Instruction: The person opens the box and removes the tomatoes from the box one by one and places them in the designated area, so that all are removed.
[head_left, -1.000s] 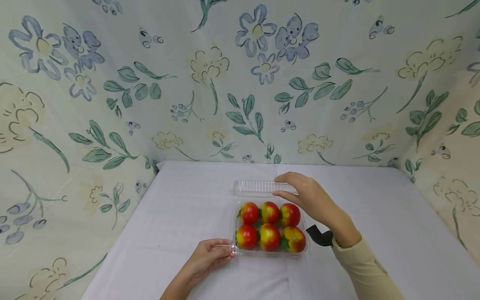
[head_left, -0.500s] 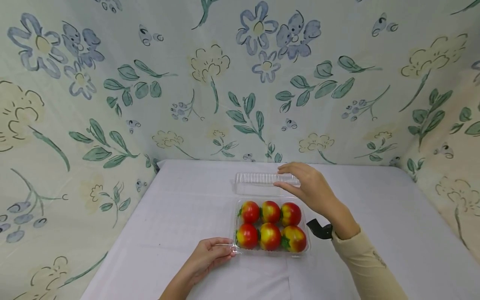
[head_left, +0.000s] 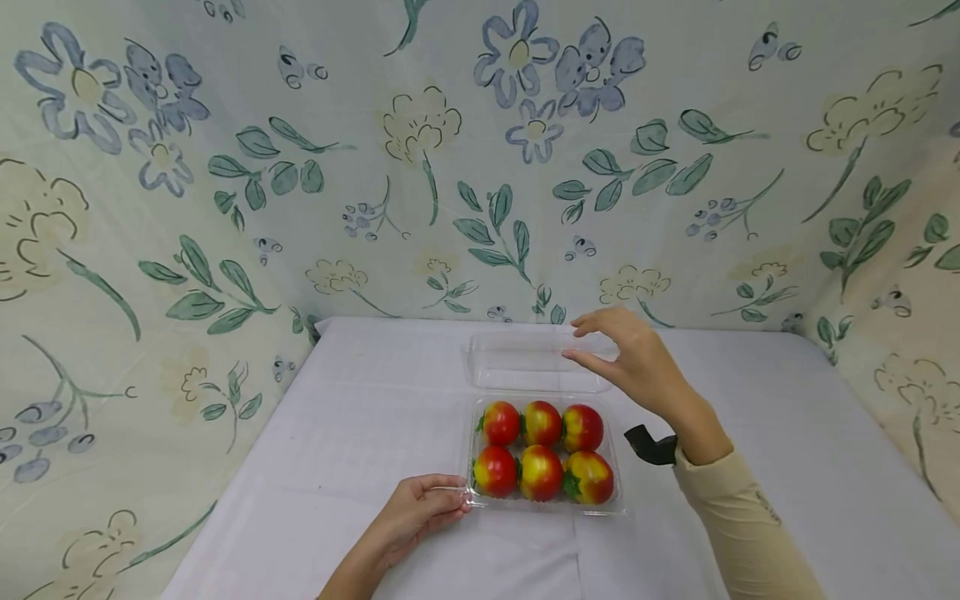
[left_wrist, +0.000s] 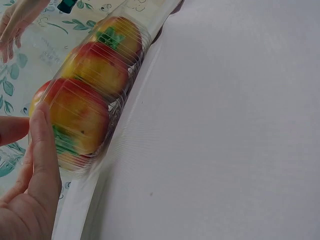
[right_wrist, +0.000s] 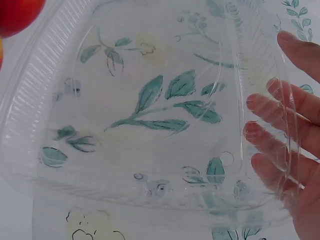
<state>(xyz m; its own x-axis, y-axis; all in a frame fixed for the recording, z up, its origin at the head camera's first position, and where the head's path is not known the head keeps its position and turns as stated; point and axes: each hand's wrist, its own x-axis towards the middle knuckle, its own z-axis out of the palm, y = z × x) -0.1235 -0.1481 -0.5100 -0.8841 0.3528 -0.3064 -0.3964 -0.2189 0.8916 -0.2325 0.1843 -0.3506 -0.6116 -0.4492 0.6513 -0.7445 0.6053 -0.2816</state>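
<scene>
On the white surface (head_left: pixel 375 400) before me, the clear box (head_left: pixel 551 506) carries six red-and-yellow fruits (head_left: pixel 541 473) in two rows of three, its lid (head_left: pixel 517 371) raised along the far side. My left hand (head_left: pixel 420 512) pinches the box's near left corner between thumb and fingers; the left wrist view brings out the ribbed wall there, three fruits showing behind it, a detail the head view loses. My right hand (head_left: pixel 637 358) is at the lid's right end, thumb and fingers spread apart. From the right wrist, fingertips show through the clear plastic; whether they touch it, I cannot tell. Floral cloth (head_left: pixel 420 133) hangs behind.
</scene>
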